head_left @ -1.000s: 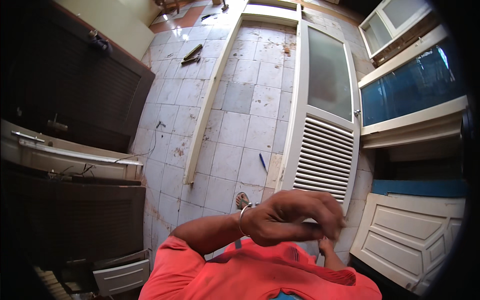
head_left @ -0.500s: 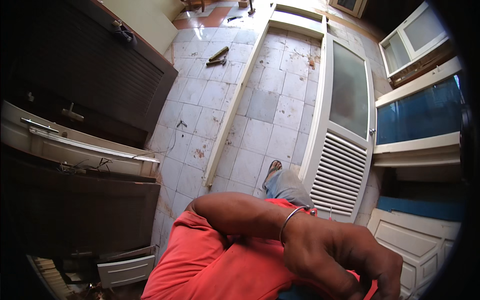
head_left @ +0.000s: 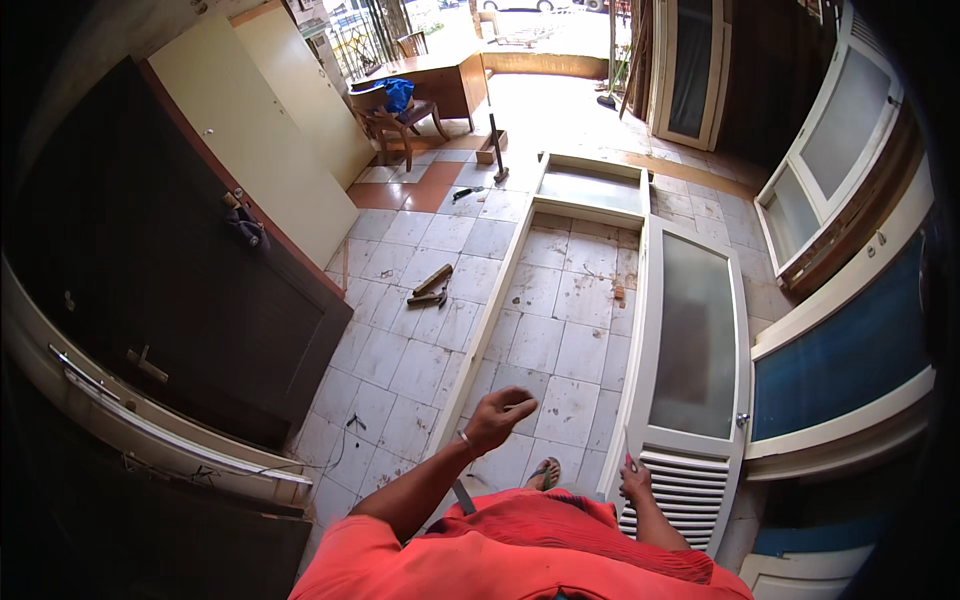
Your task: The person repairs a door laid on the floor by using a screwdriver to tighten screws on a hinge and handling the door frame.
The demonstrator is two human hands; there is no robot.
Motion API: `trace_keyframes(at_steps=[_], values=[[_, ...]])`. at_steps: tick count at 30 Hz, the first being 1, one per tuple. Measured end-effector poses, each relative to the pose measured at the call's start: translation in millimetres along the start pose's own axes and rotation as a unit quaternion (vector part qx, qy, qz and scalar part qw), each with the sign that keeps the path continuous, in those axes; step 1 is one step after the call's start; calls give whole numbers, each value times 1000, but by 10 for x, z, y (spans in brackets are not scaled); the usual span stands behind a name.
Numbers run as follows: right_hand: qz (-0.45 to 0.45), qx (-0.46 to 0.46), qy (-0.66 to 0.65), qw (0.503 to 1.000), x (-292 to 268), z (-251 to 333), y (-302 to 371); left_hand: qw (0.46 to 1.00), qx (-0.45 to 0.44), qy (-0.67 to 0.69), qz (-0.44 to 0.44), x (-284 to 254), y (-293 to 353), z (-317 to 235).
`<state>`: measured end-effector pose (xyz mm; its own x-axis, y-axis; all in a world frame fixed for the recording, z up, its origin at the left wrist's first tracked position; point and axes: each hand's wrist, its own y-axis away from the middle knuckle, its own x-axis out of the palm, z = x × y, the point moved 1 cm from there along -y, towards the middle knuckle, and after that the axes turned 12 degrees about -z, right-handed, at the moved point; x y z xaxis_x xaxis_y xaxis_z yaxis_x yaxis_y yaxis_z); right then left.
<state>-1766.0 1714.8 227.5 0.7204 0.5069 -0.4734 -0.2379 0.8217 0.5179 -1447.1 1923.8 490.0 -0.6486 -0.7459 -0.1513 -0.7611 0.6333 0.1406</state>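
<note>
My left hand (head_left: 498, 418), a metal bangle on its wrist, hangs in the air over the white door frame (head_left: 492, 290) that lies on the tiles. Its fingers are half bent and apart, and I see nothing in them. Low on the right, my right hand (head_left: 635, 483) is closed round a thin tool (head_left: 628, 459) with a red part; its exact kind is too small to tell. That hand is above the edge of a white door (head_left: 655, 436) with a frosted pane and louvred slats, which lies beside the frame. One sandalled foot (head_left: 545, 473) is inside the frame.
A hammer (head_left: 428, 298) and a wooden piece (head_left: 433, 279) lie on the tiles left of the frame. Dark door panels (head_left: 190, 290) stand at the left. A blue-paned window (head_left: 840, 375) borders the right. Farther off are a chair (head_left: 385, 125) and a desk (head_left: 440, 80).
My left hand has swung from the lower right, across my body, to over the frame. My right hand has come into sight. The view has tilted up, showing more of the room's far end.
</note>
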Motion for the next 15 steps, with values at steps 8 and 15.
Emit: trace_keyframes(at_steps=[8, 15], values=[[278, -314, 22, 907, 903, 3317, -237, 927, -185, 231, -232, -702, -843, 676], [357, -305, -29, 882, 1501, 4330, -1044, 902, -182, 349, -177, -705, -2699, 480]])
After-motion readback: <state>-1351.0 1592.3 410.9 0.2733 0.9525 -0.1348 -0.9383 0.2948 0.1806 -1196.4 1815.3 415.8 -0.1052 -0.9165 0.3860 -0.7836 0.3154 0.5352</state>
